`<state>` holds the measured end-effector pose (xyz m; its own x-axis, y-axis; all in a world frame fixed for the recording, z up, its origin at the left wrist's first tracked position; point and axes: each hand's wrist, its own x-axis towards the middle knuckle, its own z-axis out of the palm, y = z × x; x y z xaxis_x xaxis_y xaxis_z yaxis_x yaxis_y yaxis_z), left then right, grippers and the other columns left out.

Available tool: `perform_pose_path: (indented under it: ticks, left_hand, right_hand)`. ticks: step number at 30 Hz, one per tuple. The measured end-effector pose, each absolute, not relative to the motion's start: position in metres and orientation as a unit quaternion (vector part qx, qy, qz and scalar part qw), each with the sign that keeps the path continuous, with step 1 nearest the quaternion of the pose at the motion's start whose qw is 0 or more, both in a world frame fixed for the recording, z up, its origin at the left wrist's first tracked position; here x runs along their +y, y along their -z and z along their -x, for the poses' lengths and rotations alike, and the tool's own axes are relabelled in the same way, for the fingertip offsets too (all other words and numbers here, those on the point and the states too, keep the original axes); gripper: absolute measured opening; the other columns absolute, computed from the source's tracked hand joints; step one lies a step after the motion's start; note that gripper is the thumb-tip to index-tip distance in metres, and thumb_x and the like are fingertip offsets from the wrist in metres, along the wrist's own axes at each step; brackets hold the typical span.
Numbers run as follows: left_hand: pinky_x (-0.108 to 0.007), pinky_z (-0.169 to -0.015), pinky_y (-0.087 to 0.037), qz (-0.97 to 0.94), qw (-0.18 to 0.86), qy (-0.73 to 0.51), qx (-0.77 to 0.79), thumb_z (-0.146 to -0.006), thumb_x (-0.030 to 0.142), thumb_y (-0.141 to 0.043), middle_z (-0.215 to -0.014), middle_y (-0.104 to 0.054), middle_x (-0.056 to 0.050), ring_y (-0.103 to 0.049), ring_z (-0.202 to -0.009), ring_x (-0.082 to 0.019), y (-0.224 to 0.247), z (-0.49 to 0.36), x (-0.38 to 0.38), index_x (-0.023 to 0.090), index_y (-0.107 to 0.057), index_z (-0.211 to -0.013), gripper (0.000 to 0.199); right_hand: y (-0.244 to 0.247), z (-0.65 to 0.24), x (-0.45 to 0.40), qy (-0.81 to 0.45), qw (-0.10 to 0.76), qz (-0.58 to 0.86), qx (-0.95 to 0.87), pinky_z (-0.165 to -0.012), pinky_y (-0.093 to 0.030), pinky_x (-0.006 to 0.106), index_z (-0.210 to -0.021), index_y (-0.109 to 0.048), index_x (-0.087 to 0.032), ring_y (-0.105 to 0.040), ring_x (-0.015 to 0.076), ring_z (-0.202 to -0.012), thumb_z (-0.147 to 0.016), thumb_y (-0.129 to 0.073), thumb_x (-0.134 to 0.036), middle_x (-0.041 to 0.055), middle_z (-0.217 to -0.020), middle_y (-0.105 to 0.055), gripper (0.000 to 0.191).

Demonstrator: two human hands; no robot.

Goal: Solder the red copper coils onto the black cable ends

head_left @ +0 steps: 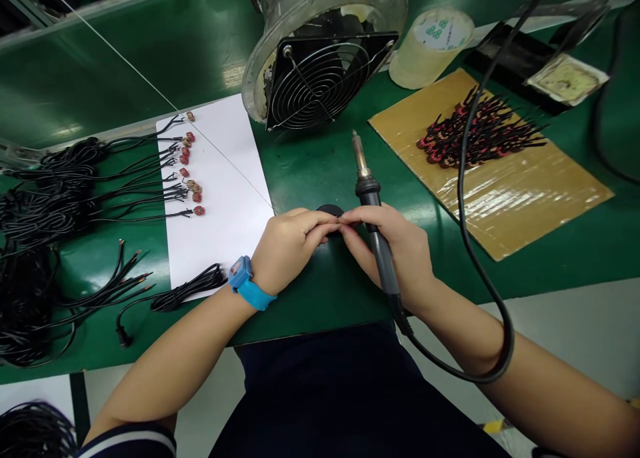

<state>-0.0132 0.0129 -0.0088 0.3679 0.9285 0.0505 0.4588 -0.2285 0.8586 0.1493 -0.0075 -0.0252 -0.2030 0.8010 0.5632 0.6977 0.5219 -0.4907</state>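
My right hand [400, 251] is wrapped round a soldering iron [383, 251], whose metal tip points up and away from me. Its thumb and index finger also pinch at the fingertips of my left hand [293, 245]. The left fingers are closed together there, and what lies between the fingertips is too small or covered to name. Just behind the joined fingertips lies a round black object [330, 211], partly hidden. A thin pale wire [220, 148] slants down from the upper left to my left hand. By my left wrist, with its blue band [254, 293], lies a tied black cable [187, 290].
Small red and tan ring parts [199, 211] lie by black cable ends on a white sheet [215, 245]. Coiled cables [50, 198] fill the left. A fan [320, 91] stands behind; black-leaded parts [475, 135] cover part of a brown board [540, 205]. A tape roll [425, 55] stands behind.
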Motion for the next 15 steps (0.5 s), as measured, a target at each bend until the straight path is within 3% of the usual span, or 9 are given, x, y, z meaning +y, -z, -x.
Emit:
perform_pose_path:
  ticks: [7, 11, 15]
  left_hand:
    - [-0.023, -0.073, -0.053, -0.703, 0.422, -0.257, 0.512, -0.084, 0.024, -0.058, -0.093, -0.07, -0.007, -0.065, -0.083, -0.014, -0.001, 0.015, 0.017, 0.013, -0.065, -0.106, 0.025]
    - [-0.026, -0.071, -0.051, -0.698, 0.447, -0.197, 0.524, -0.086, 0.029, -0.054, -0.083, -0.071, -0.003, -0.064, -0.075, -0.014, -0.002, 0.015, 0.019, 0.018, -0.071, -0.085, 0.02]
    - [-0.024, -0.062, -0.05, -0.61, 0.534, -0.191, 0.553, -0.083, 0.031, -0.055, -0.07, -0.068, -0.003, -0.061, -0.063, -0.012, 0.001, 0.011, 0.022, 0.015, -0.069, -0.076, 0.023]
  right_hand:
    - [0.028, -0.152, -0.005, -0.055, 0.387, 0.461, -0.796, -0.062, -0.046, 0.022, -0.095, -0.051, -0.024, -0.053, 0.0108, -0.069, -0.081, -0.058, -0.01, -0.0021, -0.077, -0.061, 0.02]
    - [0.028, -0.149, -0.004, -0.035, 0.377, 0.476, -0.794, -0.06, -0.044, 0.026, -0.091, -0.053, -0.025, -0.054, 0.013, -0.068, -0.082, -0.057, -0.013, -0.0021, -0.073, -0.061, 0.015]
    - [0.027, -0.153, -0.006, -0.034, 0.377, 0.488, -0.787, -0.062, -0.046, 0.029, -0.09, -0.054, -0.024, -0.056, 0.0141, -0.07, -0.082, -0.06, -0.016, -0.0014, -0.076, -0.063, 0.014]
